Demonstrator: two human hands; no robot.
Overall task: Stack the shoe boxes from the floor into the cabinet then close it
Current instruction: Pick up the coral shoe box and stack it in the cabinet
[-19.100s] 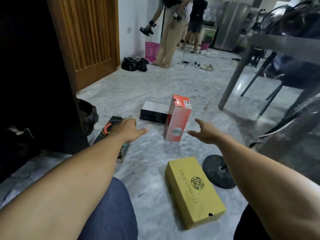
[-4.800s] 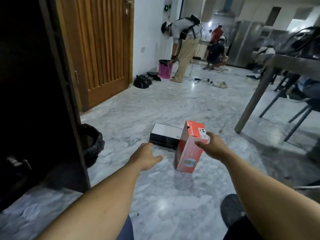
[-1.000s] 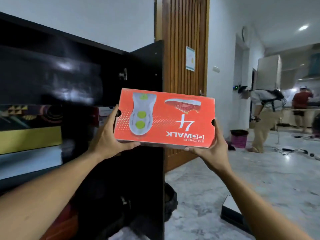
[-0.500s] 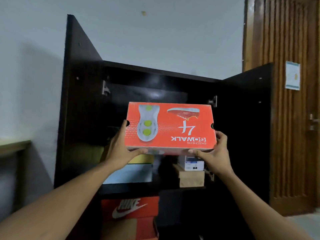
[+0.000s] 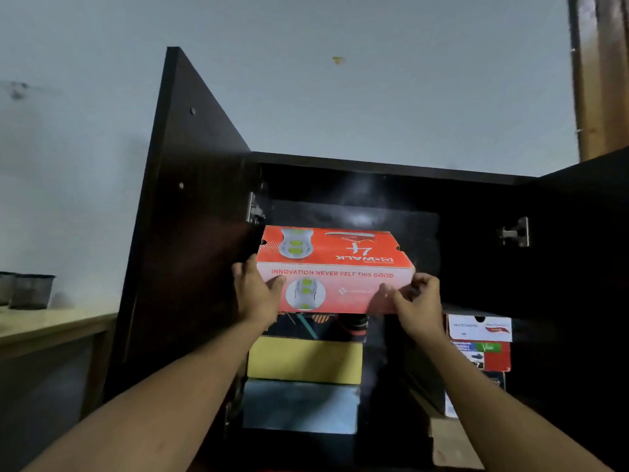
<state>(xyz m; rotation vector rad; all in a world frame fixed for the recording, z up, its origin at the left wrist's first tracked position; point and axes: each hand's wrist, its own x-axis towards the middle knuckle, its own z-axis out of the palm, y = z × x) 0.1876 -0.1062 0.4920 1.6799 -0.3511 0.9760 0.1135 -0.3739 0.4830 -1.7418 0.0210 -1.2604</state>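
I hold an orange shoe box (image 5: 335, 267) level at the mouth of the dark cabinet (image 5: 374, 168), both of whose doors stand open. My left hand (image 5: 253, 292) grips the box's left end and my right hand (image 5: 413, 303) grips its right end. Directly under the box is a stack: a dark patterned box (image 5: 316, 327), a yellow box (image 5: 304, 361) and a pale blue box (image 5: 299, 405). Whether the orange box rests on the stack I cannot tell.
A white and red box (image 5: 480, 342) stands on a brown box (image 5: 449, 441) at the right inside the cabinet. The left door (image 5: 183, 216) and right door (image 5: 585, 267) flank my arms. A wooden desk (image 5: 47, 327) with dark mesh cups (image 5: 30, 291) stands left.
I have tipped the orange box from upright-facing to flat and pushed it forward into the top of the cabinet, above the stack. The camera has come closer and tilted up.
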